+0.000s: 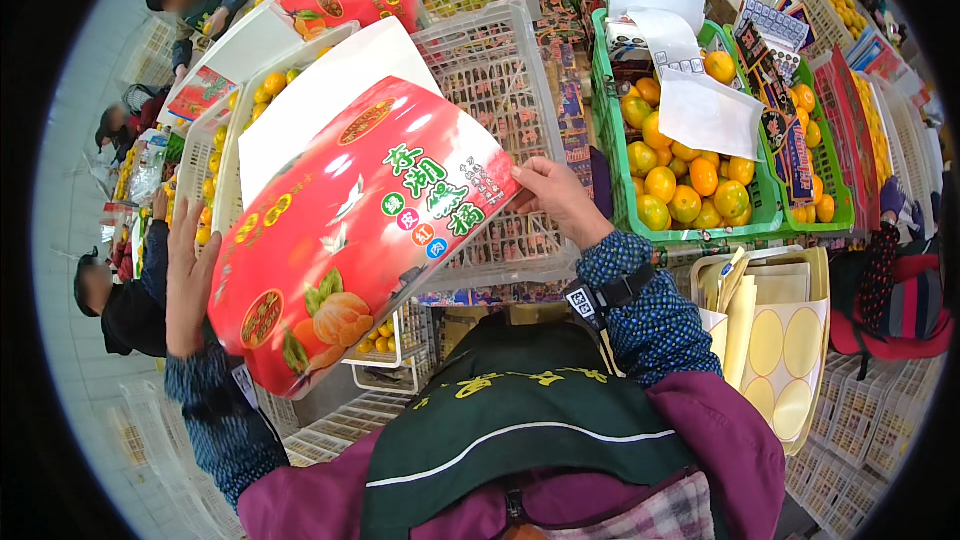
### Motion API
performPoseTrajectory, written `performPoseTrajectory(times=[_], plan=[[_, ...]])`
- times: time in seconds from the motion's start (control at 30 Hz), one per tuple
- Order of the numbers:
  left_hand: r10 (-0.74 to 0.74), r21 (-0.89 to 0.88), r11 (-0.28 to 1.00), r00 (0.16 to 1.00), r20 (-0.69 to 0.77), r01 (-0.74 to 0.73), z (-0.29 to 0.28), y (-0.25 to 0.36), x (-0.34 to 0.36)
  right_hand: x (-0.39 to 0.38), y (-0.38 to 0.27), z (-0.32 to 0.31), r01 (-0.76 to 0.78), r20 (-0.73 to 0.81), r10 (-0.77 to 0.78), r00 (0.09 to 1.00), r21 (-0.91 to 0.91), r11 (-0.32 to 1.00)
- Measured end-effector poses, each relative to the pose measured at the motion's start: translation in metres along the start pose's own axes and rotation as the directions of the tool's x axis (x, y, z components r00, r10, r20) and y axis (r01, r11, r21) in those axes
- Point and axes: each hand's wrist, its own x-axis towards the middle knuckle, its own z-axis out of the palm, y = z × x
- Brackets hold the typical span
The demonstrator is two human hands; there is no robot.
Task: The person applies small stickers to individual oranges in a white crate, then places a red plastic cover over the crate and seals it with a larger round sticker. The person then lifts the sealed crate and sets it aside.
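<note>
A large glossy red printed sheet with pictures of tangerines is held up slantwise before my body, slightly bowed. My right hand pinches its right corner between thumb and fingers. At its left edge my left hand stands upright, fingers stretched out and the palm side toward the sheet. White sheets show just behind the red one. Under its right part lies a pale plastic crate with an open lattice; the sheet hides part of it.
Right of the crate stands a green basket of orange and yellow-green citrus fruit, with white paper on top. A tray of round stickers sits near my right elbow. At left, another crate holds fruit. Several people work around.
</note>
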Motion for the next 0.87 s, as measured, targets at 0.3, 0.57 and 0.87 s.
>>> performPoseTrajectory(times=[0.3, 0.57, 0.87], plan=[[0.465, -0.024, 0.87, 0.804, 0.372, -0.492, 0.083, 0.224, -0.026, -0.012, -0.018, 0.014, 0.214, -0.084, -0.211, 0.974, 0.027, 0.976], [0.451, -0.104, 0.892, 0.856, 0.251, -0.44, 0.174, 0.248, -0.011, -0.014, -0.017, 0.023, 0.344, -0.193, -0.353, 0.915, -0.081, 0.936], [0.489, -0.136, 0.872, 0.855, 0.173, -0.471, 0.187, 0.267, 0.027, -0.038, -0.018, 0.019, 0.425, -0.235, -0.403, 0.884, 0.048, 0.904]])
